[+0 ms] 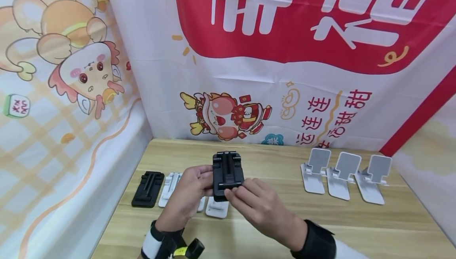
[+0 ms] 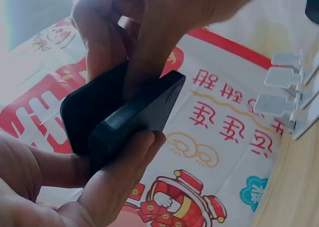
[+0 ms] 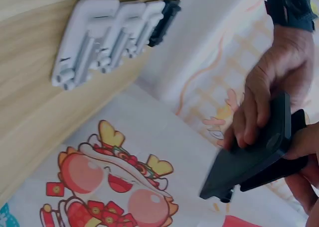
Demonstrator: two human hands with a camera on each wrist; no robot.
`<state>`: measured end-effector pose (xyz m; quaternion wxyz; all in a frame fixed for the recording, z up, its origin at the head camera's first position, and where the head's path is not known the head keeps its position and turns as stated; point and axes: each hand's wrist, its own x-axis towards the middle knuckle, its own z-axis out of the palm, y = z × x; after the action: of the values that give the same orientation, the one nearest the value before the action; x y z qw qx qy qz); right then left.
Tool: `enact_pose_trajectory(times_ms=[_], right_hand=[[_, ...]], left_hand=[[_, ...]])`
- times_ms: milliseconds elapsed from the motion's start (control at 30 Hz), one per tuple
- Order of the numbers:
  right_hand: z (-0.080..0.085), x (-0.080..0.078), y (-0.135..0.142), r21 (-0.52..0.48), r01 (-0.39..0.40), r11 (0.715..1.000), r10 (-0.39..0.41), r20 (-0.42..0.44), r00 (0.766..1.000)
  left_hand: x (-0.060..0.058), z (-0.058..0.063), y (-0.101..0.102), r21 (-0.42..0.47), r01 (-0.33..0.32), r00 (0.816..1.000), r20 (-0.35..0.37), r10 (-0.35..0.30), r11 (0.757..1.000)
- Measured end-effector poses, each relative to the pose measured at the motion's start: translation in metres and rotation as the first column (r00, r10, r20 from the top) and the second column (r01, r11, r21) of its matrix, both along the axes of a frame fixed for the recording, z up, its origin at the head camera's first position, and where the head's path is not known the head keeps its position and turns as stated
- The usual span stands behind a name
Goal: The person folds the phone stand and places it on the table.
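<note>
Both hands hold a black folding phone stand (image 1: 228, 174) up above the table. My left hand (image 1: 187, 195) grips its left side, with thumb and fingers at the edges. At the lower right corner, my right hand (image 1: 265, 211) pinches the stand. The left wrist view shows the black stand's (image 2: 137, 115) two plates partly apart at an angle, the right fingers reaching in between them. In the right wrist view, the left fingers lie on the outer face of the stand (image 3: 254, 155).
A folded black phone stand (image 1: 148, 189) lies at the left, beside three folded white stands (image 3: 82, 48), partly hidden by my left hand in the head view. Three unfolded white stands (image 1: 342, 176) stand at the right. Printed cloth (image 1: 228, 69) hangs behind the wooden table (image 1: 270, 156).
</note>
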<state>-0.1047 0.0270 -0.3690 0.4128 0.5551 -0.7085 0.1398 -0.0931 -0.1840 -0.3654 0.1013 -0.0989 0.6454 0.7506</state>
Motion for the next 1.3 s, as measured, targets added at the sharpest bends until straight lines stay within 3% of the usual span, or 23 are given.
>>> enact_pose_trajectory(times_ms=[67,133,167,200,233,267,300,333,367,433,467,500,533,567,600,633,667,767,1000,1300], right_hand=[[0.001,0.000,-0.002,-0.005,0.001,1.000,-0.001,0.065,0.998],[0.004,-0.001,-0.003,-0.030,-0.004,1.000,0.011,0.224,0.975],[0.006,-0.002,-0.003,-0.056,-0.010,0.998,0.027,0.323,0.946],[0.008,-0.004,-0.003,-0.087,-0.006,0.996,0.043,0.427,0.903],[0.010,-0.006,-0.003,-0.120,0.017,0.993,0.051,0.542,0.839],[0.013,-0.008,-0.002,-0.148,0.060,0.987,0.055,0.664,0.746],[0.015,-0.011,-0.001,-0.162,0.114,0.980,0.055,0.775,0.630],[0.017,-0.015,0.000,-0.160,0.170,0.972,0.058,0.870,0.490],[0.020,-0.018,0.001,-0.150,0.214,0.965,0.073,0.941,0.329],[0.024,-0.025,0.004,-0.113,0.271,0.956,0.121,0.993,-0.013],[0.024,-0.028,0.006,-0.106,0.275,0.956,0.155,0.975,-0.162],[0.025,-0.030,0.007,-0.107,0.266,0.958,0.184,0.942,-0.281],[0.025,-0.031,0.009,-0.114,0.254,0.961,0.206,0.904,-0.374],[0.024,-0.033,0.011,-0.125,0.237,0.963,0.221,0.872,-0.437],[0.024,-0.033,0.012,-0.135,0.223,0.965,0.229,0.849,-0.476],[0.023,-0.034,0.013,-0.144,0.207,0.968,0.230,0.837,-0.496],[0.023,-0.034,0.014,-0.151,0.198,0.968,0.232,0.834,-0.501],[0.021,-0.036,0.015,-0.165,0.184,0.969,0.237,0.834,-0.498],[0.018,-0.038,0.015,-0.173,0.163,0.971,0.234,0.821,-0.520],[0.012,-0.040,0.013,-0.140,0.186,0.972,0.218,0.831,-0.511]], left_hand=[[0.001,0.000,-0.002,-0.002,-0.015,1.000,0.005,0.015,1.000],[0.002,0.000,-0.003,-0.005,-0.026,1.000,0.007,0.026,1.000],[0.002,0.000,-0.004,-0.008,-0.035,0.999,0.006,0.035,0.999],[0.003,-0.001,-0.004,-0.012,-0.040,0.999,0.004,0.040,0.999],[0.004,-0.001,-0.005,-0.019,-0.043,0.999,0.006,0.043,0.999],[0.005,-0.001,-0.005,-0.026,-0.041,0.999,0.007,0.041,0.999],[0.006,-0.001,-0.005,-0.029,-0.034,0.999,0.012,0.034,0.999],[0.006,-0.001,-0.004,-0.032,-0.020,1.000,0.012,0.021,0.999],[0.007,-0.001,-0.003,-0.035,-0.009,1.000,0.013,0.010,0.999],[0.008,0.000,-0.001,-0.045,0.016,1.000,0.015,-0.015,0.999],[0.009,0.000,0.000,-0.048,0.024,1.000,0.011,-0.024,0.999],[0.010,0.000,0.000,-0.051,0.031,0.999,0.009,-0.031,0.998],[0.011,0.000,0.001,-0.056,0.036,0.999,0.005,-0.036,0.998],[0.012,-0.001,0.001,-0.059,0.037,0.999,0.003,-0.037,0.998],[0.012,-0.001,0.001,-0.062,0.040,0.999,0.003,-0.040,0.997],[0.012,-0.001,0.002,-0.063,0.044,0.999,0.001,-0.044,0.997],[0.013,-0.001,0.001,-0.061,0.053,0.999,-0.002,-0.053,0.997],[0.011,-0.002,-0.002,-0.042,0.099,0.995,-0.019,-0.100,0.994],[0.012,0.000,-0.015,0.108,0.234,0.971,-0.072,-0.227,0.966],[0.009,0.003,-0.002,-0.059,0.151,0.989,0.007,-0.151,0.987]])
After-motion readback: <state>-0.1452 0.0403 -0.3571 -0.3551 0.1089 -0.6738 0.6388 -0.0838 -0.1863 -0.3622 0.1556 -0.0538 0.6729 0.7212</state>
